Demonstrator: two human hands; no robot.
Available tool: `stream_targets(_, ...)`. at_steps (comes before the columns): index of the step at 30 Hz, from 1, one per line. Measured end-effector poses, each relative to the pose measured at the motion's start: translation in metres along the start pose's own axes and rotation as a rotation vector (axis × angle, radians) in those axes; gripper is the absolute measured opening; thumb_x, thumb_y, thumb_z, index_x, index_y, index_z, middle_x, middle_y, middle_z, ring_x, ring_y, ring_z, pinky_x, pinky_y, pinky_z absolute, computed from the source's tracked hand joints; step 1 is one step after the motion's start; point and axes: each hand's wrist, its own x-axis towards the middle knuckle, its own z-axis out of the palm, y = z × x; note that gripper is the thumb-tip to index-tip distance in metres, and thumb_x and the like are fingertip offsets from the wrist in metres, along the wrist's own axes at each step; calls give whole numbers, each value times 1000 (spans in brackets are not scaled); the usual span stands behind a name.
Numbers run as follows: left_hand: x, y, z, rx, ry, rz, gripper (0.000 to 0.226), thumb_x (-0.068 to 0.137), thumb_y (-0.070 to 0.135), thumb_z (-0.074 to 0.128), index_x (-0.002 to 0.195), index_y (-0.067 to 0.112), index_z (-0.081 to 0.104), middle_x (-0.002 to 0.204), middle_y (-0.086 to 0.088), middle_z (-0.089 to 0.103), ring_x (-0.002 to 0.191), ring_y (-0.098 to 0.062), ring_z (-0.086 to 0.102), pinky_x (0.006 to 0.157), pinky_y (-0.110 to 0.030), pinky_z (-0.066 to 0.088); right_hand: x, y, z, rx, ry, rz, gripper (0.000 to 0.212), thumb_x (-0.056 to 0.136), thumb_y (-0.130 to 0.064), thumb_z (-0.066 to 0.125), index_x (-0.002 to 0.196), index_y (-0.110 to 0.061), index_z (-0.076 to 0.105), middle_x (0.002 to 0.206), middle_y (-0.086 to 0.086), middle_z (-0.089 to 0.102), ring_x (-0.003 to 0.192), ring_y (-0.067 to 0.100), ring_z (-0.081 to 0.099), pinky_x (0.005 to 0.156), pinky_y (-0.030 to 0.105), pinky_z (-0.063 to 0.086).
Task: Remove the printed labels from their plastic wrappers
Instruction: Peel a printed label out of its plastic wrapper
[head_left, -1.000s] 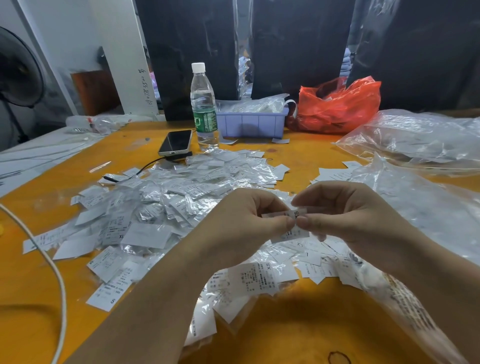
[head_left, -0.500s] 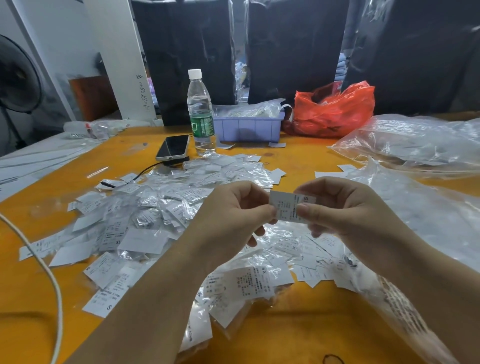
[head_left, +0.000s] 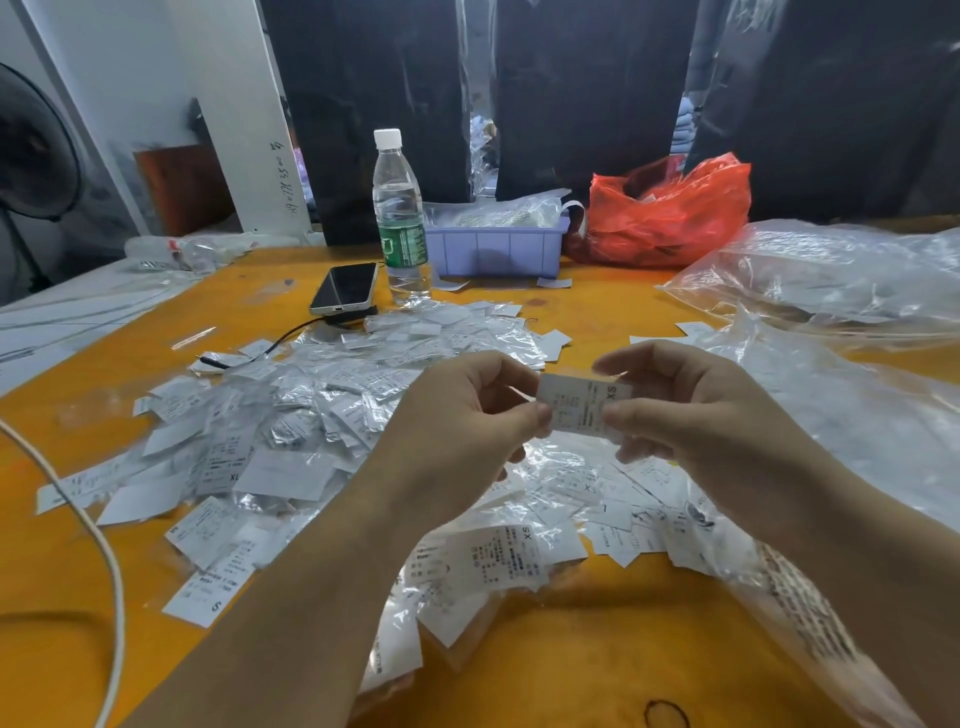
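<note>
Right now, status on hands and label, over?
Left hand and right hand both pinch one printed label, held above the pile of wrapped labels. Wrapper state unclear. Nothing in the way.

Figure: the person's body as seen from the head camera. 2 bare forearms enter from the lower edge of the frame, one from the lower left and one from the lower right, and narrow toward the centre. No sleeve, cuff or glove covers either forearm as far as the frame edge shows them. The left hand (head_left: 462, 431) and the right hand (head_left: 696, 415) are likewise bare, with no ring, watch, strap or bracelet showing at the wrists or on the visible fingers. The fingernails that can be seen are short and unpainted. No other part of the body or clothing appears in view.
</note>
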Motion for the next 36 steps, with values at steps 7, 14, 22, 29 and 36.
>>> stream_targets(7,-2,1,3,21,-36,5,8,88,12,70,92,20,70,74,2,73,57,-6,61,52,-22,51,-3,2,7,-43,-40,-18,35,75,2,75,104,-14,65,84,12,72,69,18,66,60,26,54)
stream_targets(14,-1,1,3,46,-129,-16,14,92,8,63,92,20,71,76,6,73,60,-5,62,53,-21,51,-2,2,5,-56,-46,-27,31,75,1,76,100,-15,68,85,11,72,74,21,67,60,25,54)
stream_targets(22,-1,3,1,21,-157,-74,23,99,13,52,93,22,71,82,4,73,69,-10,67,54,-23,51,-6,0,6,-64,-60,-38,43,58,-21,78,99,-14,68,77,3,73,67,15,66,59,24,55)
stream_targets(29,-2,2,3,48,-184,-34,10,94,19,62,87,22,70,72,7,71,63,-4,63,52,-16,45,-7,-1,8,-68,-96,-28,42,63,-17,78,103,-13,66,86,12,74,75,24,69,63,27,57)
stream_targets(36,-1,2,2,36,-161,-28,12,90,9,63,83,17,70,65,6,68,55,-1,58,48,-11,41,-8,-3,9,-53,-139,-3,45,65,-20,76,108,-11,65,88,13,73,73,22,69,65,30,57)
